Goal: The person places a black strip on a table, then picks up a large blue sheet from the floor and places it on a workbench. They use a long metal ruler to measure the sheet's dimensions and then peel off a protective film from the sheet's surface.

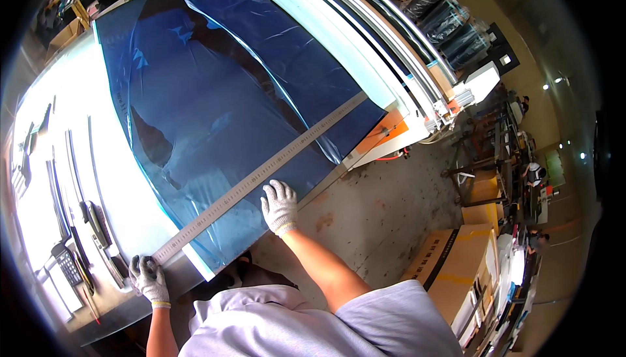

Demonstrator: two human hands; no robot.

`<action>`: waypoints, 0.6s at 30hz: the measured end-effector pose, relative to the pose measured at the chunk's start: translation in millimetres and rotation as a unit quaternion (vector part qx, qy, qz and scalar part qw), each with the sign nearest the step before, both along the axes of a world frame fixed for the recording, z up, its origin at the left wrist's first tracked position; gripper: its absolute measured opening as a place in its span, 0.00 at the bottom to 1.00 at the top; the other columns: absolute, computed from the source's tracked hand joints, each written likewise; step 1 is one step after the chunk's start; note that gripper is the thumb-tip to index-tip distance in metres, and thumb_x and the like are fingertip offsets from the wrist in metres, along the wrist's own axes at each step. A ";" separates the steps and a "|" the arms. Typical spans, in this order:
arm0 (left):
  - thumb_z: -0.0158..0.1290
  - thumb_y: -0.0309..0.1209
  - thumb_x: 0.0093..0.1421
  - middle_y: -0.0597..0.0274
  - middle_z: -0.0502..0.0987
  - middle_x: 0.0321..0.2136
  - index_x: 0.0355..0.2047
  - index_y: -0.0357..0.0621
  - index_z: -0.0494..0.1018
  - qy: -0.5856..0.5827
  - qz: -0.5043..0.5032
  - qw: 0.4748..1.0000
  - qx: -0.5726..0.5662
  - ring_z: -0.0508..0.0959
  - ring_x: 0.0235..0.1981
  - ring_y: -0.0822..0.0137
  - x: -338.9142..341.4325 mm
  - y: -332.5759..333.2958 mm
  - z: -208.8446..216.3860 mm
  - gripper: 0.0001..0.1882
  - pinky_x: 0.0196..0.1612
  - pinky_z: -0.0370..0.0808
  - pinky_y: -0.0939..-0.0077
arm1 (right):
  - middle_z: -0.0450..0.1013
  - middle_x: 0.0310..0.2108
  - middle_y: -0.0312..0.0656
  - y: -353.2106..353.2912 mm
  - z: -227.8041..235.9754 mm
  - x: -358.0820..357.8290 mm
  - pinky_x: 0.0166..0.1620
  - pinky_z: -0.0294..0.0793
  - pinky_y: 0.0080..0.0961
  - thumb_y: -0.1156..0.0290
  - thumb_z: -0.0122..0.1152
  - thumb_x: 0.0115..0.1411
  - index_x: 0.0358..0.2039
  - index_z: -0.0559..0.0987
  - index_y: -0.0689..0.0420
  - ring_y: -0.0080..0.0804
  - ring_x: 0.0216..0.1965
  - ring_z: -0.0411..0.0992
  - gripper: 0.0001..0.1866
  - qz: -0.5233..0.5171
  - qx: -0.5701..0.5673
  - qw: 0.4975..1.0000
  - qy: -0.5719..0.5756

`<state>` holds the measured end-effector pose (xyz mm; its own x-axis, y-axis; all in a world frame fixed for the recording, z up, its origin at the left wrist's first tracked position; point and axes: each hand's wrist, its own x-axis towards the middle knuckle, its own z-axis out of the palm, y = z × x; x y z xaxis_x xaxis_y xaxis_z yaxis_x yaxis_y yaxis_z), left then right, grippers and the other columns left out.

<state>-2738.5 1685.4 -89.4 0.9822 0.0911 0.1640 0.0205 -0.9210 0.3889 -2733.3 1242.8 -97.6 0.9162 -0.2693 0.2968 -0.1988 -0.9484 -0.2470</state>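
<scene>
A long steel ruler (261,176) lies slantwise across a dark blue film-covered sheet (195,89). The film is wrinkled, with torn or lifted patches along its middle. At the ruler's near left end, my left hand (150,281), in a grey-white knit glove, has its fingers bent onto the metal and holds it. My right hand (280,207), gloved the same way, lies with fingers stretched out on the sheet near its front edge, just on my side of the ruler and apart from it.
On the bright table (130,187) to the left lie a calculator (67,264), a utility knife (98,225), a red-tipped pencil (93,305) and several dark strips. A machine with long metal rails (391,24) borders the far right. Cardboard boxes (450,266) stand on the floor at right; people are in the distance.
</scene>
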 end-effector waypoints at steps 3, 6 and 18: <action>0.62 0.26 0.49 0.50 0.69 0.58 0.48 0.48 0.75 0.012 0.004 1.000 0.006 0.67 0.60 0.45 -1.9 0.7 7.6 0.24 0.64 0.62 0.52 | 0.67 0.55 0.43 2.3 6.7 6.0 0.58 0.64 0.48 0.62 0.59 0.60 0.48 0.75 0.52 0.46 0.57 0.65 0.17 0.012 0.006 1.000 -0.001; 0.63 0.29 0.49 0.50 0.69 0.58 0.49 0.49 0.75 0.028 0.006 0.999 0.028 0.66 0.60 0.44 2.3 -13.1 31.0 0.25 0.64 0.60 0.50 | 0.67 0.55 0.43 6.3 6.6 3.1 0.57 0.63 0.50 0.63 0.60 0.59 0.48 0.75 0.51 0.48 0.56 0.64 0.17 -0.013 -0.021 0.999 0.026; 0.63 0.35 0.53 0.49 0.71 0.55 0.48 0.48 0.75 -0.020 -0.013 1.000 0.006 0.68 0.58 0.44 1.9 -3.8 26.0 0.21 0.62 0.63 0.50 | 0.67 0.55 0.43 6.2 -3.8 1.8 0.57 0.63 0.49 0.64 0.61 0.59 0.50 0.74 0.53 0.48 0.58 0.65 0.19 0.027 -0.014 0.999 -0.009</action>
<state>-2736.6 1681.6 -63.4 0.9770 0.0626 0.2039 -0.0196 -0.9256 0.3781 -2731.5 1249.0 -101.3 0.9235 -0.2113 0.3203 -0.1432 -0.9642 -0.2231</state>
